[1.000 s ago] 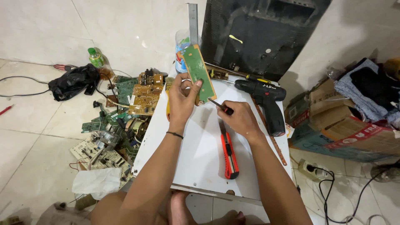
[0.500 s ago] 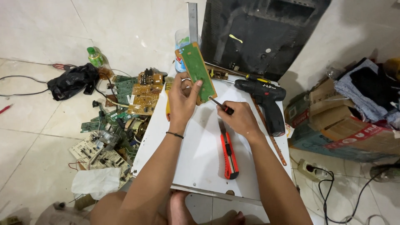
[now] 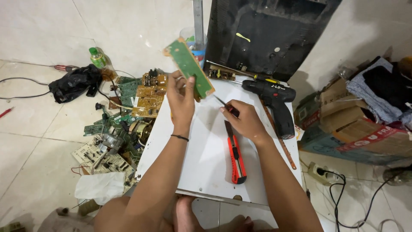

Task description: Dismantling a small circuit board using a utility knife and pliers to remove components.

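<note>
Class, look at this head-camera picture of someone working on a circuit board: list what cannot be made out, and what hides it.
- Tool tip: the right hand grips a thin tool; its tip is too small to identify.
- Green circuit board: the left hand covers its lower edge; the components are too small to tell.
- Black panel: top cut off by the frame edge.
- Pile of boards: overlapping, so a count is impossible.
- Red utility knife: its blade state is unclear.
</note>
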